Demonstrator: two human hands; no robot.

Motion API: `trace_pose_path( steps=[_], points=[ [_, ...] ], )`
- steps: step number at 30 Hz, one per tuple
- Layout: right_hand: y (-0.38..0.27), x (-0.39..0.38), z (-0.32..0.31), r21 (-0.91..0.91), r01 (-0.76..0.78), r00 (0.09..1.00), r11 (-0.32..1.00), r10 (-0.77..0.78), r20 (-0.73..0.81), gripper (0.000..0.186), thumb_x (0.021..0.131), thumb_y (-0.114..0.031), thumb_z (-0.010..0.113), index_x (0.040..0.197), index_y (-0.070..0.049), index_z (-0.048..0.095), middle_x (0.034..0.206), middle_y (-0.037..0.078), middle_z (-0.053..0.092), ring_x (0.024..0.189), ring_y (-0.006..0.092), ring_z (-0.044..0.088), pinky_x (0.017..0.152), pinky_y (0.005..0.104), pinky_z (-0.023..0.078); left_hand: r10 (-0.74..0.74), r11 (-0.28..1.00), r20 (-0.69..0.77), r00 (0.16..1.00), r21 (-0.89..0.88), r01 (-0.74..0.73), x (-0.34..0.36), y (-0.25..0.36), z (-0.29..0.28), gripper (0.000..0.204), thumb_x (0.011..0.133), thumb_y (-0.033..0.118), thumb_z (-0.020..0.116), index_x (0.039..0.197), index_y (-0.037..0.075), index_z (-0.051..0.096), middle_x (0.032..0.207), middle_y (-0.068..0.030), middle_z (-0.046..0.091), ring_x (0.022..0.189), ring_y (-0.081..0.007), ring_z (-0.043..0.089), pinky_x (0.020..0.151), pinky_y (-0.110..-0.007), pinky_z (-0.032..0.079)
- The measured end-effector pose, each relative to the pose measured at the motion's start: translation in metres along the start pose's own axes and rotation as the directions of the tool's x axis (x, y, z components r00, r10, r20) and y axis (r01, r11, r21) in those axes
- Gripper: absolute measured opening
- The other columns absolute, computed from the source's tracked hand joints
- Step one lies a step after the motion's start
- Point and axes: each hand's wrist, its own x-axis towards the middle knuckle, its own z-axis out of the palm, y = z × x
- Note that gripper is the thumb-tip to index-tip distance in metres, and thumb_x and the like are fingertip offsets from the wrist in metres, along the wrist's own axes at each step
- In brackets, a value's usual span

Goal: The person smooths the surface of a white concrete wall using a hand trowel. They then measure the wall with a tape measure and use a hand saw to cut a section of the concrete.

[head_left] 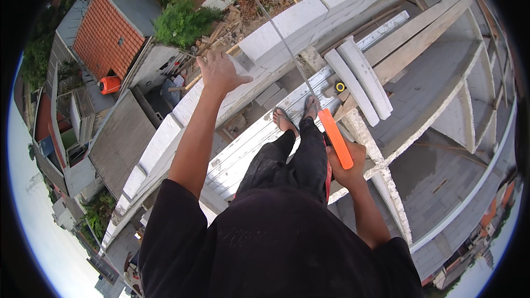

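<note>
My left hand (pixel 220 73) is held out with fingers spread, over or near the white block parapet (pixel 166 134); contact is unclear. My right hand (pixel 348 160) grips an orange-handled tool (pixel 334 135), apparently a saw seen edge-on, with a long, thin grey strip in line with it. My sandalled feet (pixel 284 120) stand on pale, ridged metal planks (pixel 232 171). Two short white beams (pixel 364 77) and a small yellow-and-black round object (pixel 340 86), possibly a tape measure, lie beside them.
Long wooden boards (pixel 419 33) run toward the upper right. Thin concrete walls (pixel 397 209) divide the grey-floored spaces on the right, well below the planks. Beyond the parapet lie a drop, a red tiled roof (pixel 102 38), a corrugated roof (pixel 116 143), bushes (pixel 182 19) and rubble.
</note>
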Motion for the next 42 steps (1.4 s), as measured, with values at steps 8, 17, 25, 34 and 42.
trace_pose_path(
  steps=[8, 17, 25, 34, 42],
  points=[
    [-0.002, -0.014, -0.036, -0.053, -0.048, 0.981, 0.997, 0.037, -0.191, 0.009, 0.093, -0.006, 0.069, 0.096, 0.002, 0.07, 0.069, 0.008, 0.062, 0.056, 0.0159, 0.057, 0.057, 0.0317, 0.047, 0.097, 0.902, 0.42, 0.902, 0.346, -0.259, 0.035, 0.06, 0.011, 0.078, 0.081, 0.069, 0.075, 0.133, 0.01, 0.075, 0.153, -0.0257, 0.056, 0.148, -0.0477, 0.04, 0.12, -0.075, 0.02],
    [0.013, -0.026, -0.024, 0.031, -0.01, 0.977, 0.999, 0.016, -0.214, 0.011, 0.091, -0.007, 0.071, 0.1, 0.001, 0.071, 0.069, 0.009, 0.06, 0.056, 0.0199, 0.058, 0.058, 0.0326, 0.047, 0.37, 0.91, 0.461, 0.806, -0.004, -0.415, -0.054, 0.096, 0.028, 0.068, 0.091, 0.055, 0.072, 0.129, -0.002, 0.072, 0.147, -0.0214, 0.063, 0.142, -0.0421, 0.051, 0.123, -0.063, 0.028],
    [0.002, 0.018, 0.019, 0.142, 0.159, 0.986, 0.977, -0.148, -0.082, 0.022, 0.093, -0.012, 0.075, 0.109, 0.0, 0.066, 0.076, 0.012, 0.068, 0.065, 0.0317, 0.07, 0.063, 0.0389, 0.054, 0.125, 0.816, -0.389, 0.913, -0.483, -0.317, -0.055, 0.016, -0.001, 0.027, 0.096, 0.028, 0.073, 0.112, 0.007, 0.078, 0.106, -0.0168, 0.076, 0.103, -0.0374, 0.07, 0.093, -0.047, 0.054],
    [0.033, 0.089, 0.113, 0.229, 0.084, 0.996, 0.97, -0.089, 0.013, 0.023, 0.097, -0.022, 0.076, 0.095, -0.002, 0.063, 0.069, 0.018, 0.064, 0.064, 0.0403, 0.066, 0.059, 0.0447, 0.051, -0.327, 0.928, -0.4, 0.856, -0.306, 0.212, -0.007, -0.038, 0.097, 0.053, 0.105, 0.052, 0.056, 0.112, 0.004, 0.077, 0.113, -0.0186, 0.075, 0.112, -0.0384, 0.068, 0.099, -0.052, 0.048],
    [0.053, 0.099, 0.132, 0.118, -0.039, 0.995, 0.992, 0.027, 0.101, 0.025, 0.098, -0.022, 0.076, 0.093, -0.001, 0.064, 0.068, 0.018, 0.063, 0.059, 0.0359, 0.063, 0.058, 0.041, 0.05, -0.343, 0.914, -0.347, 0.873, -0.337, 0.225, -0.008, -0.032, 0.08, 0.056, 0.105, 0.053, 0.053, 0.113, 0.003, 0.077, 0.12, -0.0186, 0.074, 0.115, -0.0379, 0.067, 0.101, -0.053, 0.047]
  ],
)
